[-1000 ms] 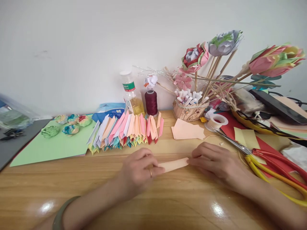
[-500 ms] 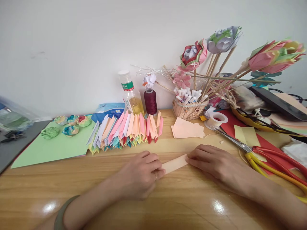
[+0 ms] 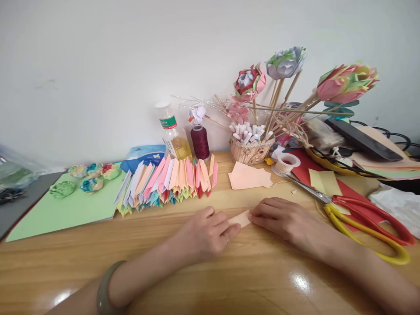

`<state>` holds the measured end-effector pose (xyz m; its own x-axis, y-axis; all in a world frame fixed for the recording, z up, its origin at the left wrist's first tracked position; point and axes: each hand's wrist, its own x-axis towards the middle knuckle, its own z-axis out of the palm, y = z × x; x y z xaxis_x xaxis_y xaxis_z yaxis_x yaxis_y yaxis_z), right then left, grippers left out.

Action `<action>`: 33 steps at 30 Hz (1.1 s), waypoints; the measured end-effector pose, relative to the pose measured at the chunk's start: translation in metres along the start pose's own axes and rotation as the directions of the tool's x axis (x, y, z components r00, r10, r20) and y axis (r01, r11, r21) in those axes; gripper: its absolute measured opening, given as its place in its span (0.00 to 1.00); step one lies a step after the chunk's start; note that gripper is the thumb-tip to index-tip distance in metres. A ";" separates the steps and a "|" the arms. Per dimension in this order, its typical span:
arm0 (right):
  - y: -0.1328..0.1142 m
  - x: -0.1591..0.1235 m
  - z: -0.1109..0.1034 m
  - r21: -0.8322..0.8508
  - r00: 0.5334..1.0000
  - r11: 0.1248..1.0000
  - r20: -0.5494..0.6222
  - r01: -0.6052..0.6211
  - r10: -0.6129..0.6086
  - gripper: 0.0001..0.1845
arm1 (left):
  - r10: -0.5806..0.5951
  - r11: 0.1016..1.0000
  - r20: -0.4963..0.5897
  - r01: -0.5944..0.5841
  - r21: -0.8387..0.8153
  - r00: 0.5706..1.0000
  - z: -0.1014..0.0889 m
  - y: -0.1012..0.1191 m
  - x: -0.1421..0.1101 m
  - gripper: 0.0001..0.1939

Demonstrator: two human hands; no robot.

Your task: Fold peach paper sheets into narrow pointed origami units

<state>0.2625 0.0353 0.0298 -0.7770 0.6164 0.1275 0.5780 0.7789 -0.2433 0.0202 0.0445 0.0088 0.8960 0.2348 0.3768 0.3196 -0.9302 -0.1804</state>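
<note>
A narrow folded strip of pale peach paper (image 3: 240,218) lies slantwise on the wooden table between my hands. My left hand (image 3: 211,232) is closed on its left end, the thumb stretched along the strip. At the other end, the fingers of my right hand (image 3: 278,218) pinch the strip's right tip. Both ends of the paper are covered by my fingers. Just beyond lies a small stack of peach paper pieces (image 3: 249,176). To its left stands a long row of folded paper pieces (image 3: 167,181) in several colours.
Large scissors (image 3: 328,201) with red and yellow handles lie at right, near a tape roll (image 3: 287,162). Behind are a bottle (image 3: 172,131), a maroon thread spool (image 3: 199,142) and a wooden basket (image 3: 251,151) holding paper flowers. Green paper (image 3: 65,210) lies left, bearing small paper flowers.
My left hand has slid rightward along the strip, covering more of it and coming closer to my right hand. The camera view has shifted slightly, moving the background leftward.
</note>
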 end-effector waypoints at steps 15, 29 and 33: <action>-0.018 -0.007 0.011 -0.243 0.994 0.969 -0.104 -0.044 0.019 0.16 | -0.082 0.997 0.075 0.080 0.022 0.994 -0.003 0.007 -0.015 0.11; -0.024 0.005 0.024 -0.386 0.995 0.918 -0.064 -0.093 0.074 0.16 | -0.097 0.995 0.042 0.096 0.026 0.994 0.001 0.005 -0.017 0.10; -0.010 -0.002 0.021 -0.442 0.993 0.890 -0.091 -0.107 0.074 0.20 | -0.098 0.995 0.029 0.097 0.005 0.995 0.001 0.005 -0.018 0.10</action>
<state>0.2525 0.0238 0.0122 -0.7058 0.6806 0.1964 0.7084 0.6784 0.1949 0.0063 0.0361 0.0005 0.8692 0.3326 0.3660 0.4071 -0.9014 -0.1476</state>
